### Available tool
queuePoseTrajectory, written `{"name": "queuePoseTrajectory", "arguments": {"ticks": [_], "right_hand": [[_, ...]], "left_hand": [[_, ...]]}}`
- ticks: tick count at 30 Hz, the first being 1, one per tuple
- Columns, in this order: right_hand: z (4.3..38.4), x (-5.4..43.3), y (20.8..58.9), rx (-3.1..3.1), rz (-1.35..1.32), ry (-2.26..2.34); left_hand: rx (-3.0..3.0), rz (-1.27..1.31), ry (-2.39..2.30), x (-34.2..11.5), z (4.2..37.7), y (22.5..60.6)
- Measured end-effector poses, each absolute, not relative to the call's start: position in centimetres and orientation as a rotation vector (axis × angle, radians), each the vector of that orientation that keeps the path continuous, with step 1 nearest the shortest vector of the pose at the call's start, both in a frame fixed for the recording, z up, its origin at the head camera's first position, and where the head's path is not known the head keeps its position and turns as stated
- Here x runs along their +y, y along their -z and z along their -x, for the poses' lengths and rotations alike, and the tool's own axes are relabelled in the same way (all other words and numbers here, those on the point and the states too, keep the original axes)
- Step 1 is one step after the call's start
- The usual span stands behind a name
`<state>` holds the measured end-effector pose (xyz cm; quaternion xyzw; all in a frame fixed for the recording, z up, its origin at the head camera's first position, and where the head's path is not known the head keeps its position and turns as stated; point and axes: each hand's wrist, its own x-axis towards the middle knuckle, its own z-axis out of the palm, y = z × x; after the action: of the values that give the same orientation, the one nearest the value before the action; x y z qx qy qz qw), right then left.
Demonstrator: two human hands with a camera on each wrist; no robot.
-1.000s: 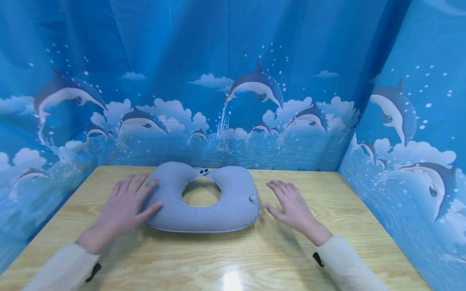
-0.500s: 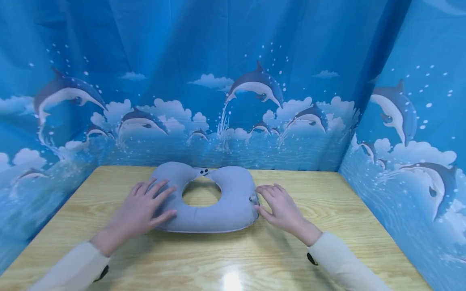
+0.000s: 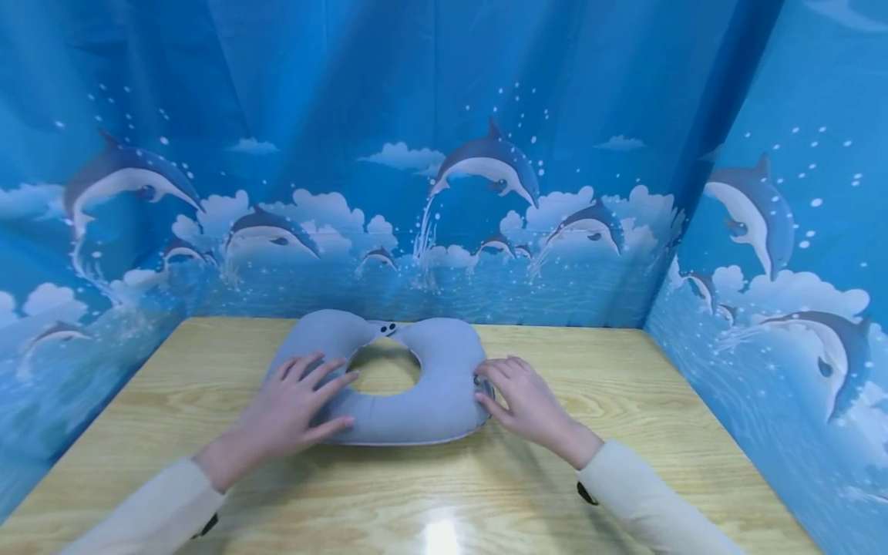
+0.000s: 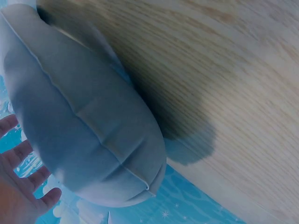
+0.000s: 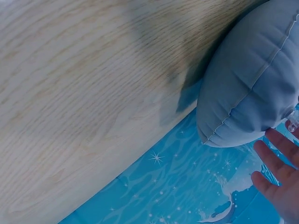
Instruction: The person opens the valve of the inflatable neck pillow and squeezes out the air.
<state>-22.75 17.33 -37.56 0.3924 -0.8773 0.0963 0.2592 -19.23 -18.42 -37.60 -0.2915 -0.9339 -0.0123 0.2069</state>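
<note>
A grey inflatable U-shaped neck pillow lies on the wooden table, its two ends meeting at a snap tab at the back. Over its left side my left hand is spread with loose fingers; in the left wrist view a gap shows between some fingertips and the fabric. At the pillow's right edge, my right hand has its fingertips beside the clear air valve. Its fingers look extended in the right wrist view, close to the seamed side. Whether a finger touches the valve is partly hidden.
The wooden table extends around the pillow. A blue curtain with dolphins closes off its back, and similar curtains stand at the left and right sides.
Both hands have moved inward. My left hand has come rightward over the pillow's left side, and my right hand has moved left to the valve edge. The pillow stays put.
</note>
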Motion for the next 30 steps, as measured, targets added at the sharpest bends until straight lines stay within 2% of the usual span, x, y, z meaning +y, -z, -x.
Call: {"name": "queuePoseTrajectory", "arguments": {"ticks": [11,30], "right_hand": [[23.0,17.0,37.3,-2.368,-1.052,-0.293],[23.3,17.0,37.4,-2.372,-1.061,-0.369]], "left_hand": [[-2.531,0.922,0.059,-18.1,19.6,38.3],[-2.513,0.945,0.054,-18.0,19.8,39.3]]}}
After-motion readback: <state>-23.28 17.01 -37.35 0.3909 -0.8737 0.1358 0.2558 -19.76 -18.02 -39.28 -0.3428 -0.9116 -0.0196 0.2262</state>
